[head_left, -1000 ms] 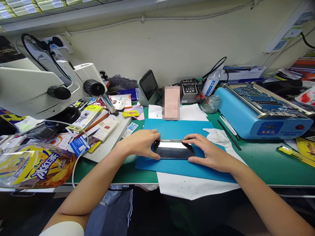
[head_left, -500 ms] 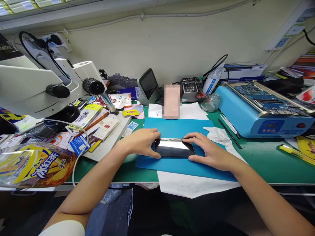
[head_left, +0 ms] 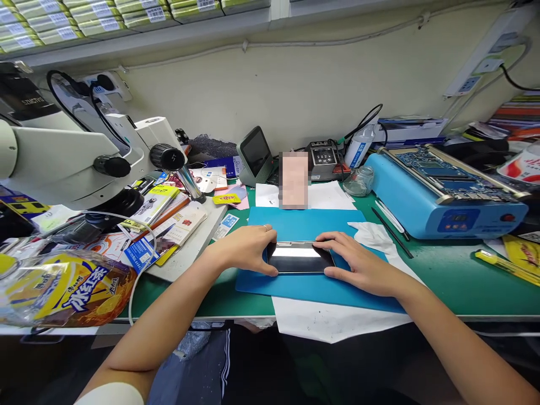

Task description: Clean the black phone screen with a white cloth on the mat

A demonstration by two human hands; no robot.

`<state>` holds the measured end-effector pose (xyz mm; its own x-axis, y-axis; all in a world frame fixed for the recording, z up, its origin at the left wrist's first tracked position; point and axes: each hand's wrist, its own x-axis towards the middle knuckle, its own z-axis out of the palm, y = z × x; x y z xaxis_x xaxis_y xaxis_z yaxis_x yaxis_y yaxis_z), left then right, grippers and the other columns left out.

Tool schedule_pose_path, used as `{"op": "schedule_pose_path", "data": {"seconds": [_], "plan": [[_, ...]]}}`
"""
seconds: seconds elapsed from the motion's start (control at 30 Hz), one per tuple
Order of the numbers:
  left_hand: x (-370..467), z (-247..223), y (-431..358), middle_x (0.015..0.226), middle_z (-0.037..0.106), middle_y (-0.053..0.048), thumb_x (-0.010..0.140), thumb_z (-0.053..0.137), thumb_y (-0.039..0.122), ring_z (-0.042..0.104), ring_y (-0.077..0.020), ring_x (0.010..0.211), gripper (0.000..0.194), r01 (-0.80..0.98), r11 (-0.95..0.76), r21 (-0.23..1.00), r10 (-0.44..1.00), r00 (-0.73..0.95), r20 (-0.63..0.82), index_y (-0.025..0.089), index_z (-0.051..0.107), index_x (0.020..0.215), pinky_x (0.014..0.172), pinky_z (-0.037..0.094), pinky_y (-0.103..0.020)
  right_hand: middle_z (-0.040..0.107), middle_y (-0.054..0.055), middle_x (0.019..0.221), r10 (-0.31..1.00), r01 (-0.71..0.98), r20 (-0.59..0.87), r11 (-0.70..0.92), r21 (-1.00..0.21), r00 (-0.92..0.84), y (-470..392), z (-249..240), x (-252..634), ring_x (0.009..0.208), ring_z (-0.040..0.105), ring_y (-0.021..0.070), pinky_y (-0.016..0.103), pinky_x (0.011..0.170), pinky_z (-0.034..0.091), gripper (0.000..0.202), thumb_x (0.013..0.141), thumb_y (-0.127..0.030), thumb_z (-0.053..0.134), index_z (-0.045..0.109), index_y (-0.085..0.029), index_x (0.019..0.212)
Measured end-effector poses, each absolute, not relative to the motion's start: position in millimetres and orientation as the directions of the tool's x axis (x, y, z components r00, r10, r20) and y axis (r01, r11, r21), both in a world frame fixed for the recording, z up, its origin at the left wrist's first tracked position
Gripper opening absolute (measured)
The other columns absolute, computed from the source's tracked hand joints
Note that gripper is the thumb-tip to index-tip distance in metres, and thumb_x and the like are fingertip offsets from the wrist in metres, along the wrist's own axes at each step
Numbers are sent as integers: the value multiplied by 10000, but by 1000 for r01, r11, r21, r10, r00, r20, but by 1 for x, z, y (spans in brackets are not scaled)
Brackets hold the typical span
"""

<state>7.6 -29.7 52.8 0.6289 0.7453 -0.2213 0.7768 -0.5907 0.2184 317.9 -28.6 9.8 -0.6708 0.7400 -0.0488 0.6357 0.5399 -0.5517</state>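
A dark, glossy smartphone lies sideways on the blue mat, with a bright reflection across its screen. My left hand grips the phone's left end, thumb at the near edge and fingers at the far edge. At the other end, my right hand holds it the same way, thumb near and fingertips on the far edge. A crumpled white tissue lies just beyond my right hand. Under the mat, white paper sticks out at the front.
A microscope and a tea bottle stand at left, among booklets. At right sits a blue heating machine with circuit boards on top. Black tweezers, a glass jar and a yellow cutter lie nearby.
The camera view has tilted up slightly, showing more of the shelf above. Both hands keep their hold on the phone, which stays in place on the mat.
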Motion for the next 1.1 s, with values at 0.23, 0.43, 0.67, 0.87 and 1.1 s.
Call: {"op": "schedule_pose_path", "data": {"seconds": [0.23,0.43,0.67,0.87,1.1], "plan": [[7,47,-41,1079,606,-85,849,624,681,628,-277,953,579,779,-599,184,759,626,-180,187,571,1148,772,481,-356,530,92,1454,755,649,-51,525,-551,-654,-30,12,313,1310,540,333,512,1047,490,575,909,-637,560,566,-317,1387],[4,23,-45,1198,594,-111,880,633,620,588,-275,1090,616,713,-639,290,752,658,37,168,557,1292,937,491,-390,619,105,1369,894,707,266,447,-548,-359,-34,17,334,1296,555,360,534,1062,477,579,913,-622,548,551,-292,1389],[1,9,-38,1193,608,-106,801,740,585,589,-269,1096,665,644,-631,433,753,644,139,172,623,1309,943,505,-370,683,145,1196,955,899,265,228,-374,-132,-20,5,380,1085,655,389,514,807,579,577,888,-680,467,716,-234,1157],[1,5,-37,1196,605,-112,803,759,572,590,-273,1095,681,623,-623,473,758,631,167,163,631,1333,951,506,-381,709,131,1007,932,873,298,314,-374,-208,-16,-1,374,921,690,306,454,786,565,543,959,-624,392,743,-213,913],[2,7,-38,1206,602,-120,813,756,569,594,-278,1069,667,628,-623,467,755,639,149,162,630,1326,927,511,-402,722,88,1015,755,710,427,637,-301,-497,-58,8,307,952,684,224,366,851,559,321,1033,-372,450,718,-208,968]]}}
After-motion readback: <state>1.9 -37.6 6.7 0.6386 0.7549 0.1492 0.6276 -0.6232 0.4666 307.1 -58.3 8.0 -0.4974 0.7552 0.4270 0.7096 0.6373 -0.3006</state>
